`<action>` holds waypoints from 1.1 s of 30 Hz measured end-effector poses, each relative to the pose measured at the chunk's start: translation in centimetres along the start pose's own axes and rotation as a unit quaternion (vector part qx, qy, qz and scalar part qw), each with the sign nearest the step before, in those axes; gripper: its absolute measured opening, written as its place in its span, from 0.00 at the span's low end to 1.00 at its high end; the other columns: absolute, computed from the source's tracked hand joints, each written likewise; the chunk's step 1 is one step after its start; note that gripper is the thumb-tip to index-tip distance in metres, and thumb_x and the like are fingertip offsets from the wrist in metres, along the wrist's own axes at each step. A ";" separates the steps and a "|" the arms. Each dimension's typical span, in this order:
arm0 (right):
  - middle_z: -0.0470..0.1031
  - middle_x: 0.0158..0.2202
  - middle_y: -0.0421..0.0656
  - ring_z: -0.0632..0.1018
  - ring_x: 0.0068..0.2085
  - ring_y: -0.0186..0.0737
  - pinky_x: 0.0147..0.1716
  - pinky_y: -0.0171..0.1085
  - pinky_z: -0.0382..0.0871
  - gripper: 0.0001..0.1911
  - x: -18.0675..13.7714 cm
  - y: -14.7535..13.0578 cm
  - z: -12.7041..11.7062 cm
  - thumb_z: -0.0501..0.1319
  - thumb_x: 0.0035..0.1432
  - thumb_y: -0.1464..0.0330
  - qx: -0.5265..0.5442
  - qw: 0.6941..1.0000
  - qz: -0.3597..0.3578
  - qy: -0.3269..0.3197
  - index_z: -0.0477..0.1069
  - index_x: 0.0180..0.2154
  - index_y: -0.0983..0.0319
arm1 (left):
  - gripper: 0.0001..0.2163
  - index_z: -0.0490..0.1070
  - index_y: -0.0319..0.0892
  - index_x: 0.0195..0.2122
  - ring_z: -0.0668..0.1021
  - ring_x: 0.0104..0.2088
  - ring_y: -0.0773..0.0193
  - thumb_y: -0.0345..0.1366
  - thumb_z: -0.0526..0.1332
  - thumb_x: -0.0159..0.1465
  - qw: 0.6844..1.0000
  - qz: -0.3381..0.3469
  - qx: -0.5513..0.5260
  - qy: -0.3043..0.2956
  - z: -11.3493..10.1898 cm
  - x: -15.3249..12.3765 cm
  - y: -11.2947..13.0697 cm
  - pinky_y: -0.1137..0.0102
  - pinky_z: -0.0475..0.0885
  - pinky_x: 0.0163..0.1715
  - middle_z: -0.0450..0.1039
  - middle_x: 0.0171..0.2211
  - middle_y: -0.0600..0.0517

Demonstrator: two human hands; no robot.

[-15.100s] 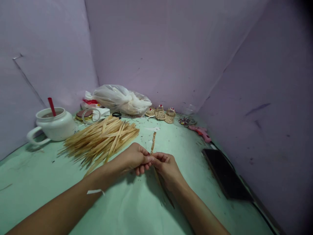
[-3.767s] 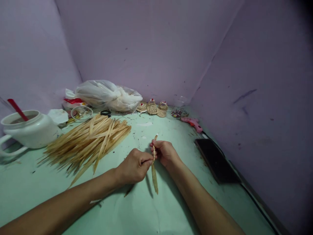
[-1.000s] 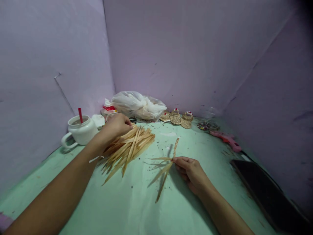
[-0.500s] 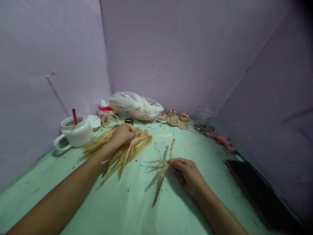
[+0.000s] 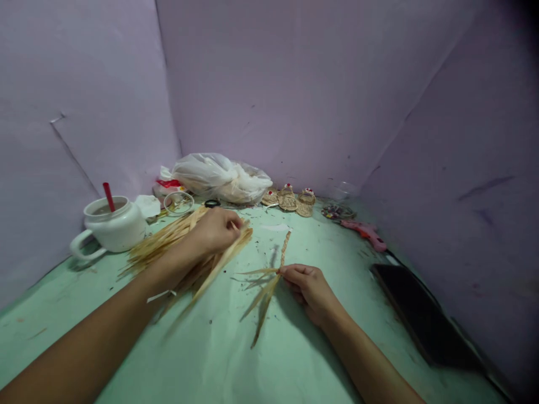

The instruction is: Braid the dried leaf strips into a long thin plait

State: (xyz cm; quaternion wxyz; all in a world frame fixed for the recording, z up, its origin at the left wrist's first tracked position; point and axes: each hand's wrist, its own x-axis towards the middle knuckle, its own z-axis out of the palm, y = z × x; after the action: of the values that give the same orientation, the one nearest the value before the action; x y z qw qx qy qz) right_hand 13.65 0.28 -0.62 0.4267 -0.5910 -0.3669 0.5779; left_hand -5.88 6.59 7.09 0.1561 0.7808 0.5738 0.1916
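Observation:
My right hand (image 5: 309, 287) pinches a partly braided straw piece (image 5: 284, 249) at the point where its braid ends; loose strands (image 5: 263, 292) fan out toward me on the green table (image 5: 236, 359). My left hand (image 5: 217, 229) is closed on a single straw strip (image 5: 214, 268) at the near end of the pile of pale straw strips (image 5: 168, 241), lifting it off the pile.
A white pot with a red spoon (image 5: 112, 227) stands at the left. Along the back wall lie a plastic bag (image 5: 221, 178), a ring (image 5: 178, 203), small woven baskets (image 5: 288, 201) and a pink glue gun (image 5: 365, 233). A dark flat slab (image 5: 415, 314) lies at the right.
My left hand left the braid, reached to the straw pile and has drawn a strip out of it. My right hand keeps hold of the braid, whose loose ends now fan out.

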 end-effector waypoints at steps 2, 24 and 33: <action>0.55 0.11 0.31 0.50 0.13 0.22 0.13 0.31 0.36 0.10 0.0 0.0 0.0 0.62 0.38 0.65 0.001 1.000 -0.005 -0.002 0.68 0.21 0.66 | 0.12 0.75 0.38 0.30 0.70 0.24 0.66 0.33 0.54 0.48 0.990 0.072 -0.082 -0.093 1.6 -0.4 0.7 0.75 0.60 0.24 0.72 0.23 0.52; 0.63 0.12 0.37 0.52 0.14 0.23 0.15 0.31 0.40 0.13 0.2 0.7 0.0 0.64 0.38 0.62 -0.007 0.998 -0.045 -0.035 0.73 0.20 0.68 | 0.12 0.75 0.36 0.27 0.63 0.18 0.71 0.30 0.55 0.42 0.913 -0.001 -0.287 -0.290 4.7 -1.2 1.1 0.76 0.56 0.19 0.65 0.17 0.56; 0.56 0.08 0.33 0.48 0.13 0.22 0.15 0.32 0.36 0.13 -0.1 0.4 0.1 0.63 0.39 0.62 -0.003 0.998 -0.040 -0.049 0.73 0.20 0.68 | 0.12 0.74 0.35 0.27 0.59 0.16 0.74 0.29 0.57 0.41 0.886 -0.079 -0.336 -0.309 5.2 -1.1 0.8 0.76 0.52 0.17 0.63 0.15 0.56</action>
State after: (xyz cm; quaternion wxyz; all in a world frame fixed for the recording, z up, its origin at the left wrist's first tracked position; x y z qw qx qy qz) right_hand 13.52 0.07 -1.01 0.4291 -0.5482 -0.4122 0.5878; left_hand -3.00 5.17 2.77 0.5926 0.6539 0.4575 0.1089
